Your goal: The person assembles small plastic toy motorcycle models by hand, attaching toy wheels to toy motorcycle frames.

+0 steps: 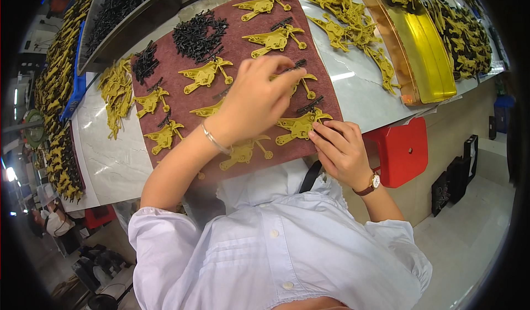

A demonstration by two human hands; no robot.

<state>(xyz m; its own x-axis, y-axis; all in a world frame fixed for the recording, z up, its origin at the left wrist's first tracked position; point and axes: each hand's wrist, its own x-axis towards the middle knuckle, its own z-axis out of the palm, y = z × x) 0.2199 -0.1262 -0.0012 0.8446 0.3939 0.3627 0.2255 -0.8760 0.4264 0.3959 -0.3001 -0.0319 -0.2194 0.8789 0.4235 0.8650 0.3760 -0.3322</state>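
Your left hand (258, 93): grip curled, cannot tell on what. Your right hand (345, 149): fingers loosely extended, touching a yellow part (297, 126).

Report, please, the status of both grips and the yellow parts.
Left grip over maroon mat, hold unclear. Right grip touching yellow part on mat. Left forearm partly hides others.

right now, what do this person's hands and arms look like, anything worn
Loose white sleeves leave the forearms bare. The left hand is ungloved, with a slim silver-toned bangle; the right hand, also ungloved, has a wristwatch with a round pale dial and brown strap.
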